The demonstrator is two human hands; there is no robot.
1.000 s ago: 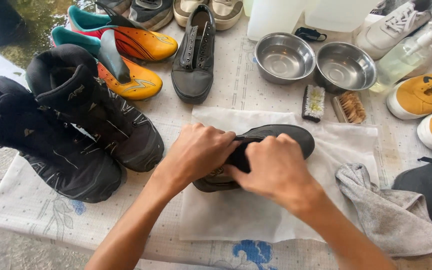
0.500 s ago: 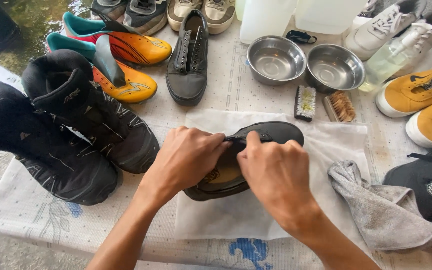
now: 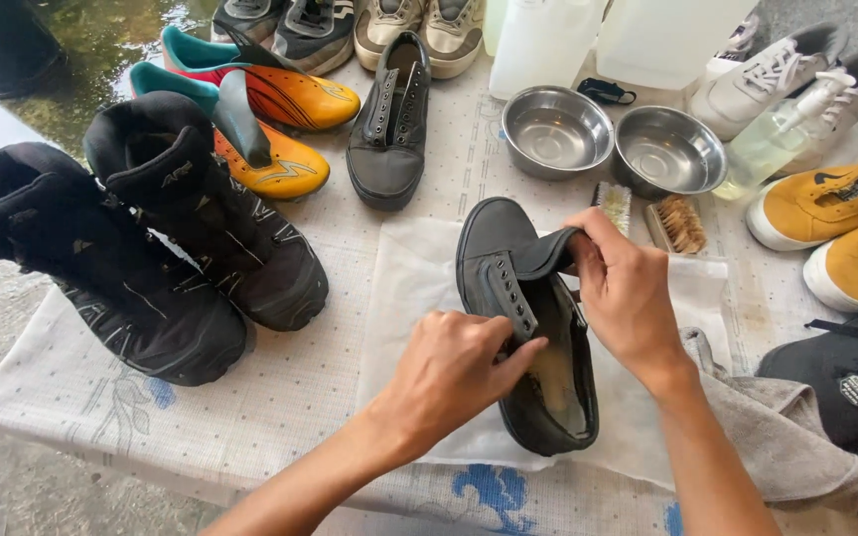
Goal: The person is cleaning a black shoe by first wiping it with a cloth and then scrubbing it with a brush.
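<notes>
A dark grey laceless canvas shoe (image 3: 497, 248) lies upright on a white cloth (image 3: 399, 308) in the middle of the table, toe pointing away from me. My left hand (image 3: 449, 372) grips the shoe's left eyelet edge near the opening. The tongue is pinched and pulled up and to the right by my right hand (image 3: 628, 293). The tan insole shows inside the opening.
Its matching grey shoe (image 3: 389, 129) lies farther back. Two black boots (image 3: 151, 248) fill the left side, with orange cleats (image 3: 270, 129) behind. Two steel bowls (image 3: 556, 129), two brushes (image 3: 677, 223), a spray bottle (image 3: 777, 134), yellow sneakers (image 3: 836, 223) and a grey towel (image 3: 796, 447) sit to the right.
The shoe has been turned from sole-up to upright, with its opening facing me. Both hands have shifted from covering the sole to spreading the eyelet edge and tongue.
</notes>
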